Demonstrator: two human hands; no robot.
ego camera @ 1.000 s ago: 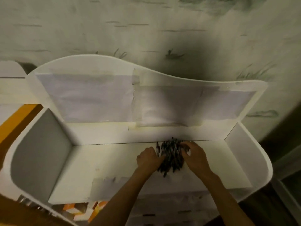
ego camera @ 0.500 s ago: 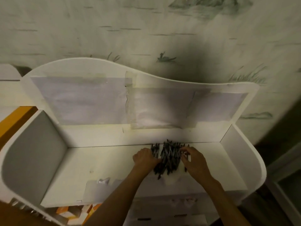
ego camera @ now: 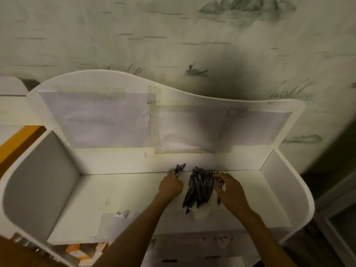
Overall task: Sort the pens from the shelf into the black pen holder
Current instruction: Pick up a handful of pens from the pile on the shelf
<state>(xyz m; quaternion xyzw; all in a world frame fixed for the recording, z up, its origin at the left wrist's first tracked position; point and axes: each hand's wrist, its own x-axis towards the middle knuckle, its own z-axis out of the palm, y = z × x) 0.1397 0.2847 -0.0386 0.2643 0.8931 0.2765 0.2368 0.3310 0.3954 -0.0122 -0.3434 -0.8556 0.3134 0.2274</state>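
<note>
Black pens (ego camera: 179, 168) gripped by left hand (ego camera: 170, 186); right hand (ego camera: 230, 189) grasps pile (ego camera: 199, 188).

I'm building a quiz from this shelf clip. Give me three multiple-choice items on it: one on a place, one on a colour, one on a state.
1. Where does the pile of pens lie?
A. on the shelf board, near its back wall
B. in a black holder
C. on the floor

2. What colour are the pens mostly?
A. bright red
B. dark, black-looking
C. white

3. What is the left hand doing?
A. lying flat and empty
B. holding a few pens apart from the pile
C. resting on the shelf's side wall

Answers: 1 A, the pile sits on the white board; 2 B, the barrels look dark; 3 B, pen tips stick out above its fingers, left of the pile, while the right hand touches the pile.
</note>
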